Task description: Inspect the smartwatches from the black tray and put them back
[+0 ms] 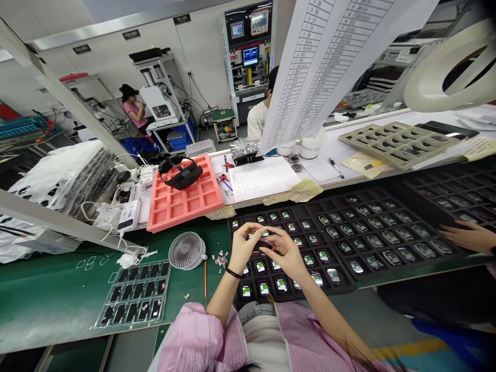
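Observation:
Between my two hands is a small dark smartwatch body [264, 246], mostly covered by the fingers. My left hand [248, 243] grips its left side with fingers closed. The thumb and fingers of my right hand [285, 250] pinch it from the right. Below my hands lies a black foam tray [315, 248] whose pockets hold many smartwatches with lit green-and-white screens. To the right, another black tray [364, 248] holds more watches with dimmer screens.
Left of my hands are a small grey fan [187, 250], scattered small pieces [221, 258], an orange stick [205, 279] and a clear plastic tray [135, 292] of dark parts. A red foam tray [186, 201] sits on the shelf. A co-worker's hand [470, 235] touches a tray at right.

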Motion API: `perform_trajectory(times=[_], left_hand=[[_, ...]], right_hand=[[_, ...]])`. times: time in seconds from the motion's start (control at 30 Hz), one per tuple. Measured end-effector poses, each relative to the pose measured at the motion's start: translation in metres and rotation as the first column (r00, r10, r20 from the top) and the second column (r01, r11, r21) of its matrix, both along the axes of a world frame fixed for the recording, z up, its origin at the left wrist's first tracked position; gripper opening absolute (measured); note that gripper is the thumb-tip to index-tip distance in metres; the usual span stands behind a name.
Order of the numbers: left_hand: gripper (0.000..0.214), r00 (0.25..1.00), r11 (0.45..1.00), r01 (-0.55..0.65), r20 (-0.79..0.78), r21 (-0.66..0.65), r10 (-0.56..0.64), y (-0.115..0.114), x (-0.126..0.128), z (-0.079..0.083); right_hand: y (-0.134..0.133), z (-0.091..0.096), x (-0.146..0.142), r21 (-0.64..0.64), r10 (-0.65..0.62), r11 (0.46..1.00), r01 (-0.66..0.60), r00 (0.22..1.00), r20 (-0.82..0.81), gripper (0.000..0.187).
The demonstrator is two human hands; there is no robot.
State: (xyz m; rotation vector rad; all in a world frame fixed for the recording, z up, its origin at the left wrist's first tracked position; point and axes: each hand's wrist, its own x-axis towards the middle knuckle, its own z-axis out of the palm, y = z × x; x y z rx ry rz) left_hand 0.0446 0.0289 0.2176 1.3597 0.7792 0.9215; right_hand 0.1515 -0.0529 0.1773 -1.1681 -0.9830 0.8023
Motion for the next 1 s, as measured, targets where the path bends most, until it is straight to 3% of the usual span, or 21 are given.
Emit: perform_trajectory(times=[0.2, 0.4, 0.5, 0.63, 0.7, 0.77, 0.87, 1.0], left_hand=[[0.02, 0.998, 0.999, 0.048, 0.037, 0.004, -0.048, 0.001, 0.0, -0.003], [0.02, 0.997, 0.971, 0.061, -0.052, 0.233, -0.05, 0.007, -0.009, -0.003], [0.016, 0.969, 0.875, 0.211, -0.212, 0.436, -0.128, 0.016, -0.02, 0.01], [0.013, 0.793, 0.627, 0.599, -0.476, 0.498, -0.38, 0.032, -0.031, 0.039], [0.015, 0.732, 0.568, 0.677, -0.516, 0.468, -0.446, 0.037, -0.031, 0.05], [0.015, 0.727, 0.563, 0.684, -0.495, 0.463, -0.476, 0.037, -0.029, 0.057], [0.016, 0.765, 0.607, 0.644, -0.421, 0.465, -0.488, 0.032, -0.024, 0.059], [0.015, 0.794, 0.658, 0.607, -0.352, 0.445, -0.495, 0.022, -0.018, 0.056]], right_hand=[[-0.001, 0.004, -0.001, -0.002, -0.021, 1.0, 0.021, 0.997, 0.07, 0.044], [-0.002, 0.002, 0.0, 0.033, -0.124, 0.992, 0.119, 0.967, 0.223, 0.053], [-0.003, 0.006, 0.01, 0.052, -0.128, 0.992, 0.118, 0.929, 0.346, 0.041], [0.0, 0.022, 0.031, 0.009, -0.027, 1.0, 0.025, 0.911, 0.411, 0.023], [0.003, 0.031, 0.04, -0.02, 0.012, 1.0, -0.006, 0.935, 0.353, 0.025], [0.006, 0.037, 0.045, -0.017, 0.032, 0.999, -0.029, 0.977, 0.211, 0.03], [0.01, 0.042, 0.044, -0.001, 0.063, 0.998, -0.063, 0.993, -0.099, 0.035], [0.012, 0.044, 0.032, -0.02, 0.033, 0.999, -0.045, 0.92, -0.391, 0.031]])
